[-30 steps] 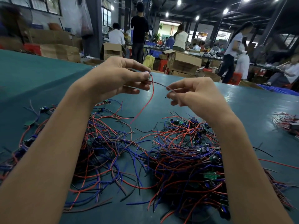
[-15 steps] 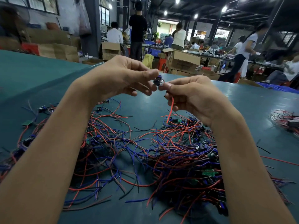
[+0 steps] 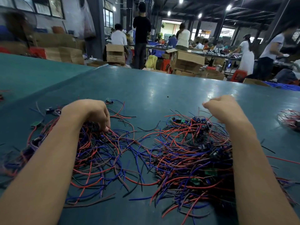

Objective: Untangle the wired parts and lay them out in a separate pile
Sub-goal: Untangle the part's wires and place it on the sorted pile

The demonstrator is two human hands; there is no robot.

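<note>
Red-blue wired parts point(image 3: 178, 151) at left fingers point(image 3: 106, 125): curled into left heap, grip hidden, can't tell
Right fingers point(image 3: 207, 103): bunched, blurry, can't tell if holding
Left hand point(image 3: 90, 112): knuckles up, low
Right hand point(image 3: 224, 109): hovering over right heap
Table point(image 3: 162, 91): teal, carries both heaps

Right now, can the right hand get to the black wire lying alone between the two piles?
Probably yes. The right hand hovers over the far edge of the right pile. The black wire lies on bare table to its left, with nothing over it or blocking the way.
</note>
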